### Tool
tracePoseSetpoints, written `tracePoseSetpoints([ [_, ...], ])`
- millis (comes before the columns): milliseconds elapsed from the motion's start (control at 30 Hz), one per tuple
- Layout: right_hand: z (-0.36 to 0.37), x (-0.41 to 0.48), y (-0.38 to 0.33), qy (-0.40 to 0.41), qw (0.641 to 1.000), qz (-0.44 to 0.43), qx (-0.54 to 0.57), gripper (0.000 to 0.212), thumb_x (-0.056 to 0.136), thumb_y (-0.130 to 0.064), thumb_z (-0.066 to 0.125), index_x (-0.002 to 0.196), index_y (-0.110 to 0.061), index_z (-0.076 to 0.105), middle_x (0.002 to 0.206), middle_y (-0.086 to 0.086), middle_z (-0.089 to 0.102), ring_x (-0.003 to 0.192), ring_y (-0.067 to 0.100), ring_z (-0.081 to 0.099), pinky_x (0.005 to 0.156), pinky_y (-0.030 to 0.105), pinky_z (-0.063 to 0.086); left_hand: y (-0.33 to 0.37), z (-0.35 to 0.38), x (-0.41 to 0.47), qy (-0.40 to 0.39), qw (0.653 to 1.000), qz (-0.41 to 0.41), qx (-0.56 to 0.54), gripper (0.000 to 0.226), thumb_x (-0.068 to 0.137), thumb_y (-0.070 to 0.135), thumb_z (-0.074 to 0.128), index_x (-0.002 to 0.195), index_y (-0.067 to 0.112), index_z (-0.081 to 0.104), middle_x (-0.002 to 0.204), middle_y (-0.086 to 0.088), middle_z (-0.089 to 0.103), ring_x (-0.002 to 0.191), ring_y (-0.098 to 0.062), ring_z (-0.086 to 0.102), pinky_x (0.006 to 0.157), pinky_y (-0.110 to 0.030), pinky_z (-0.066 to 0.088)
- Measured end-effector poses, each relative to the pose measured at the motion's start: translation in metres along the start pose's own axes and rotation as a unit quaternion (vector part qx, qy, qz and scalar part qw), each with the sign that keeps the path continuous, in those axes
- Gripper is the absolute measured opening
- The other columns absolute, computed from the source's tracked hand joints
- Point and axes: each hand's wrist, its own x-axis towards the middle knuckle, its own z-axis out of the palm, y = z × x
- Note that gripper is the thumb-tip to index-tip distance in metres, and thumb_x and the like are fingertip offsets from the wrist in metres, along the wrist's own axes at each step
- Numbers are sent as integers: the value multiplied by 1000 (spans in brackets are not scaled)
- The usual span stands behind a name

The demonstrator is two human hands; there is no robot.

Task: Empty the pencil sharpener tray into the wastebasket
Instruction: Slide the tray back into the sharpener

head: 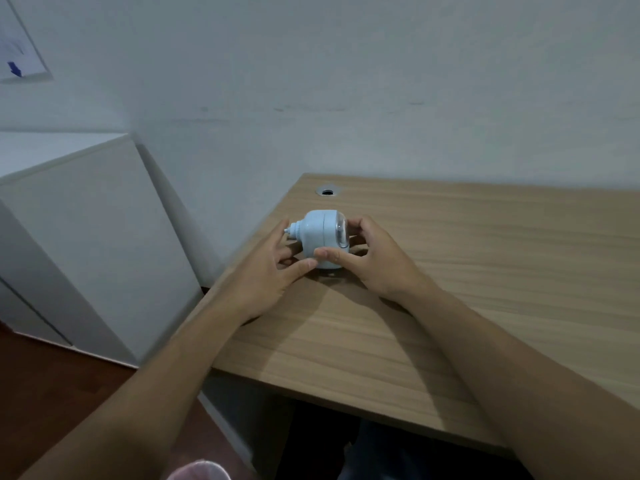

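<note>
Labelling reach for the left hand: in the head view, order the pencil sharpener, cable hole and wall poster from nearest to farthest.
1. Pencil sharpener, touching the left hand.
2. Cable hole, behind, on the desk.
3. Wall poster, far upper left.

wastebasket (199, 471) cut off at bottom edge, wall poster (19, 46) blurry, cropped

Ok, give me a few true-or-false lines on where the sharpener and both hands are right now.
1. The sharpener sits on the desk. True.
2. Only the left hand touches it. False: the right hand grips it too.
3. Its clear tray end faces the right hand. True.
4. The sharpener is held over the wastebasket. False: the wastebasket is down at the frame's bottom edge.
</note>
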Motion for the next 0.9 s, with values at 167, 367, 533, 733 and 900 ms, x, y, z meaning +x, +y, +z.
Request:
tracePoseSetpoints([
  [167, -25, 11, 9, 62, 998, -19, -22, 64, 91, -40, 90, 146, -20, 64, 130, -15, 72, 106, -20, 65, 84, 0, 50, 22, 37, 29, 62, 997, 34, 16, 66, 96, 50, 80, 155, 32, 56, 136, 7, 82, 124, -13, 79, 115, -51, 57],
  [367, -77, 28, 37, 102, 993, -20, -61, 62, 95, -44, 85, 149, -21, 65, 137, -14, 74, 122, -2, 69, 102, 13, 54, 47, 82, 76, 39, 997, 55, 36, 43, 100, 38, 80, 140, 33, 65, 117, 26, 78, 93, 29, 68, 91, -3, 55],
  [533, -117, 49, 65, 121, 989, -11, -82, 58, 95, -47, 84, 146, -23, 68, 134, -13, 77, 124, 3, 72, 108, 34, 59, 48, 107, 126, 12, 997, 74, 20, 52, 97, 32, 84, 147, 29, 69, 113, 17, 82, 85, 28, 71, 79, 3, 53],
  [733, -139, 86, 89, 142, 987, 2, -77, 60, 94, -42, 86, 146, -19, 66, 135, -11, 77, 125, 5, 72, 107, 35, 61, 41, 125, 183, 46, 990, 96, 88, 51, 94, 51, 82, 143, 41, 71, 81, 2, 80, 84, 1, 75, 71, -15, 52],
  [900, -150, 114, 106, 161, 983, 7, -90, 54, 96, -38, 86, 142, -17, 68, 131, -7, 78, 121, 10, 75, 103, 34, 62, 35, 140, 225, 51, 988, 105, 101, 51, 95, 52, 81, 144, 40, 71, 84, -14, 75, 74, -7, 62, 64, -16, 44],
])
